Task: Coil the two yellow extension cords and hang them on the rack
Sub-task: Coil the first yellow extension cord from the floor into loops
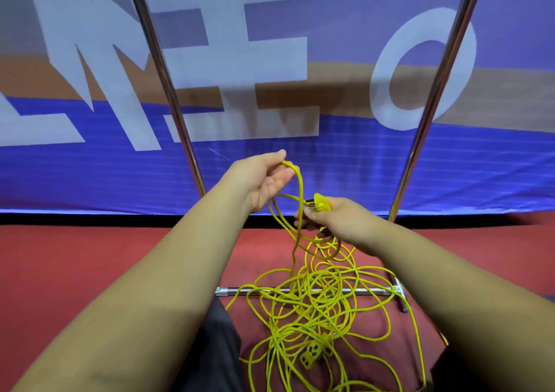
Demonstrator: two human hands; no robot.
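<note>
The rack (168, 91) is cut off at the top edge. At centre, the left hand (261, 178) pinches a raised loop of the yellow cords (315, 310). Just right of it, the right hand (336, 220) grips a plug (320, 203). Below, the cords lie tangled over the base bar (231, 290), impossible to tell apart, and run off the bottom edge. Red carpet (75, 271) lies open at left.

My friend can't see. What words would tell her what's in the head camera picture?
The left hand pinches a loop of yellow extension cord and the right hand grips a yellow plug. More cord lies in a tangled pile on the red floor, over the base of a shiny metal rack, with a blue banner behind.
</note>
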